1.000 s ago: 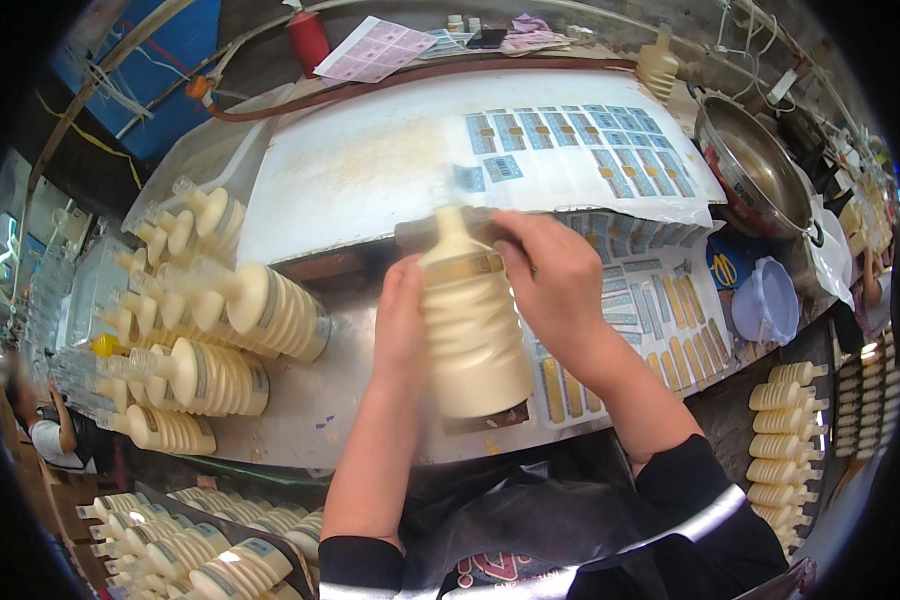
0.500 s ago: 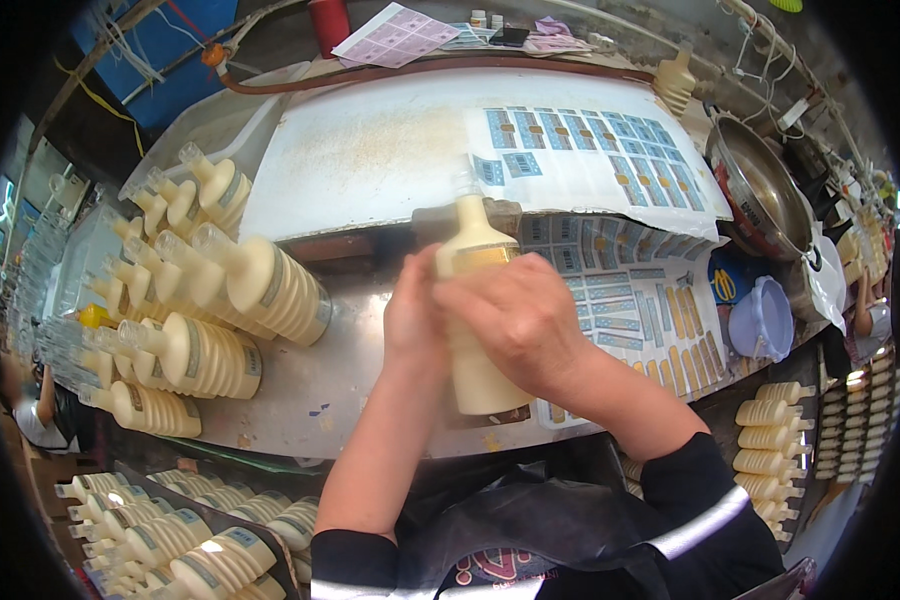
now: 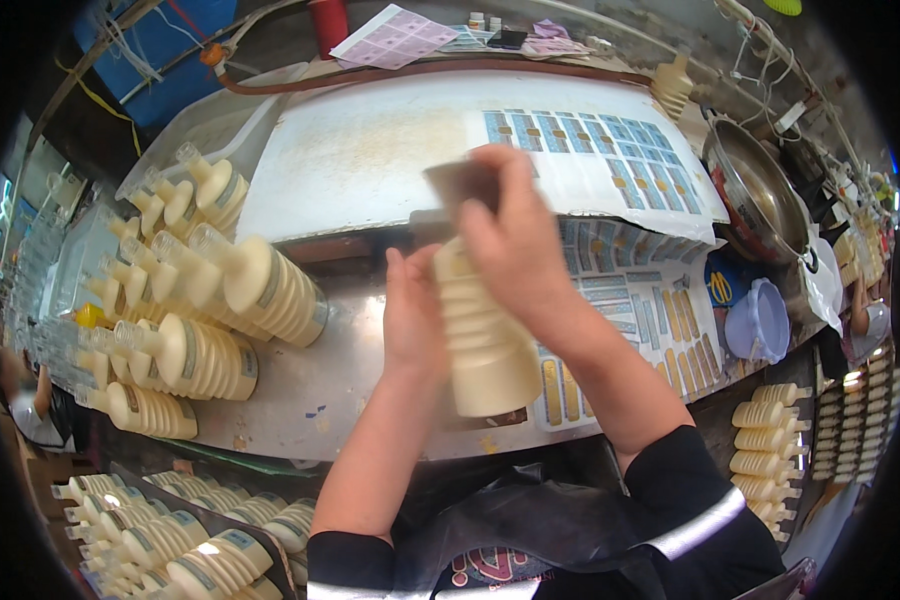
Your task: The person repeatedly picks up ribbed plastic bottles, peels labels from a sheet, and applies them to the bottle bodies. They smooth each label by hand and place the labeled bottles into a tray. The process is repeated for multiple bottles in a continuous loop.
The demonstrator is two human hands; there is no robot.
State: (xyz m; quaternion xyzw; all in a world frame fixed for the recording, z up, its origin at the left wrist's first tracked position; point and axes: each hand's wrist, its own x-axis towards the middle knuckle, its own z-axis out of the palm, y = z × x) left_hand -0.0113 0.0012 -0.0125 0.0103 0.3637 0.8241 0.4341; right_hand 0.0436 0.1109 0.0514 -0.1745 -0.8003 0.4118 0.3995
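Note:
A cream-coloured ribbed bottle [image 3: 488, 362] stands at the middle of the metal table's front edge, its base toward me. My left hand [image 3: 413, 310] holds its left side, fingers curled along the upper body. Over the bottle's shoulder my right hand [image 3: 518, 240] is raised, gripping a thin dark brown flat piece [image 3: 462, 186], perhaps a scraper; it is blurred. The hand and this piece hide the bottle's neck. Just beyond lies a white board [image 3: 355, 160] carrying rows of blue labels [image 3: 590, 135].
Several cream bottles [image 3: 265, 285] lean in stacks at left. More bottles [image 3: 220, 565] fill trays at lower left, others [image 3: 765, 450] stand at right. Gold-and-blue label sheets [image 3: 660, 320] lie right of my hands, near a lavender bucket [image 3: 758, 322] and a metal pan [image 3: 760, 185].
My right hand has risen from the bottle's front and moved away from me, the dark flat piece now showing in it. The bottle and my left hand stay nearly in place.

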